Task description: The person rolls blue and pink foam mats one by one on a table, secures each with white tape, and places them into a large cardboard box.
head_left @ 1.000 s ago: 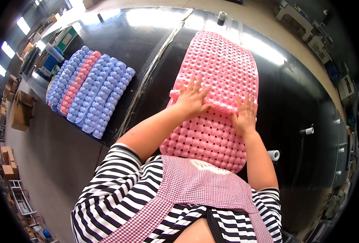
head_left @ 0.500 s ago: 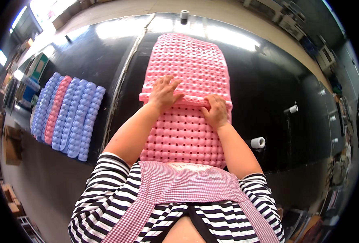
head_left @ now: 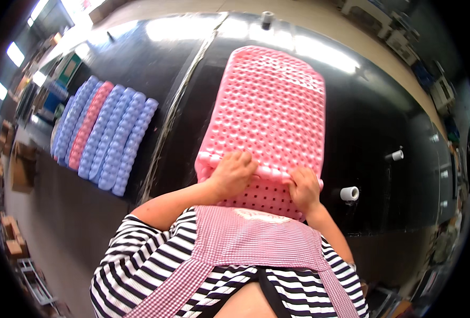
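A pink bubbly mat [head_left: 269, 114] with rows of dimples and small holes lies on a black table [head_left: 375, 116] in front of me. Its upper part is turned over toward me, so that a thick edge runs crosswise above the lower part. My left hand [head_left: 234, 174] is closed on this edge left of its middle. Closer to the right end, my right hand [head_left: 305, 190] grips the same edge, fingers curled over it. Between the hands and my checked apron [head_left: 261, 233] a short strip of the mat's lower part shows. My fingertips are partly hidden under the edge.
Several rolled blue mats [head_left: 107, 140] and one rolled pink mat [head_left: 90, 124] lie side by side at the left. A white roll [head_left: 349, 193] stands near the right side, another roll [head_left: 397, 155] farther right. A seam [head_left: 184, 90] crosses the table. Cardboard boxes [head_left: 24, 167] sit beyond at left.
Both hands have drawn the turned-over edge toward my body, covering more of the lower mat. My fingers have closed more firmly around it. The whole view has shifted and tilted slightly.
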Tool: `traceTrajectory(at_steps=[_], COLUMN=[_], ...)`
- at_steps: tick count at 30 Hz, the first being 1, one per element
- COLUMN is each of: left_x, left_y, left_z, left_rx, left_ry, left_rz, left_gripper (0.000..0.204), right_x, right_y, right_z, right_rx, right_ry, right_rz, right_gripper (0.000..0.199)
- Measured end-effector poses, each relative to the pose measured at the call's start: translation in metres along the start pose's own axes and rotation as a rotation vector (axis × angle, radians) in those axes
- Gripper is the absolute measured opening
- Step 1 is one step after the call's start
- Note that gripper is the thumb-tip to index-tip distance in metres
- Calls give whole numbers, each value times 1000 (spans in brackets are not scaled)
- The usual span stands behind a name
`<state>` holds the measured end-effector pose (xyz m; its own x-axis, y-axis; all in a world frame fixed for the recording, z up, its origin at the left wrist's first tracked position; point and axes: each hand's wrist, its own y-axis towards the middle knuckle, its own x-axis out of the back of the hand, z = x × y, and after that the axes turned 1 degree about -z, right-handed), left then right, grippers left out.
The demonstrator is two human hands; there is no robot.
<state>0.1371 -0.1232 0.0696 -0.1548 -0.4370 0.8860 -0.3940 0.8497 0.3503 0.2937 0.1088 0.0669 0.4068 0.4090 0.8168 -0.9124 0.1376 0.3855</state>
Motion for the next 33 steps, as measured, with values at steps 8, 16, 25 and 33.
traceTrajectory(at_steps=[8,16,25,33], left_x=[4,-10,-42,-10], left_y=[29,108,103,179], left_z=[-4,37,40,73], left_rx=[-2,0,108,114], left_ry=[-46,81,105,94], left_rz=[-52,-103,-136,205], left_gripper=[43,41,45,39], right_x=[7,-36,-43,-47], right_y=[8,47,149,139], right_z=[8,27,-47,-49], right_rx=[-22,18,52,0], right_ry=[-88,-246,-216,-165], right_rz=[-222,1,-166,-195], right_gripper=[42,51,39,52])
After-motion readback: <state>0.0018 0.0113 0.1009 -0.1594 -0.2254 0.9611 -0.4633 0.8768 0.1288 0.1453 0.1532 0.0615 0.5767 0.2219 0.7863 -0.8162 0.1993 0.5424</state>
